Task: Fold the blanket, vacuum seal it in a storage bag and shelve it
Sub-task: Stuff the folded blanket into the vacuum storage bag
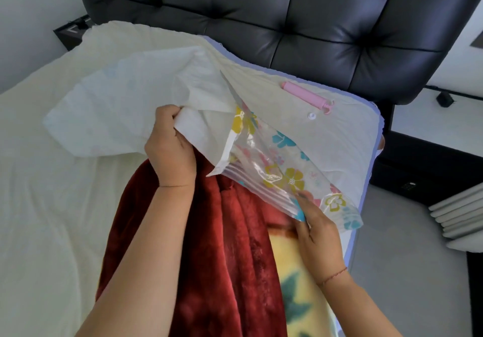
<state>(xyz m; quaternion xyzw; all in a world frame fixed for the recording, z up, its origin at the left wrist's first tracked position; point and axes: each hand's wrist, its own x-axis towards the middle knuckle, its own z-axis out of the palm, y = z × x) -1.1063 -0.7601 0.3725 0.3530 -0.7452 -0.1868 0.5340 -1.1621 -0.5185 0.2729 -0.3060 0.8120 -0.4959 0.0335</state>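
Folded and lying on the bed under both forearms, the red blanket has its far end right at the mouth of the bag, and as far as can be seen it is not yet inside. The step in hand looks like bagging: folding seems done, while sealing and shelving are not yet begun. The left hand has its fingers curled tight round the white upper lip of the mouth and lifts it. The right hand pinches the striped zip edge of the lower lip between thumb and fingers. The next move likely calls for holding the mouth wide and drawing it over the blanket's end, or feeding the blanket in, without bunching. A pink pump lies well beyond, near the headboard
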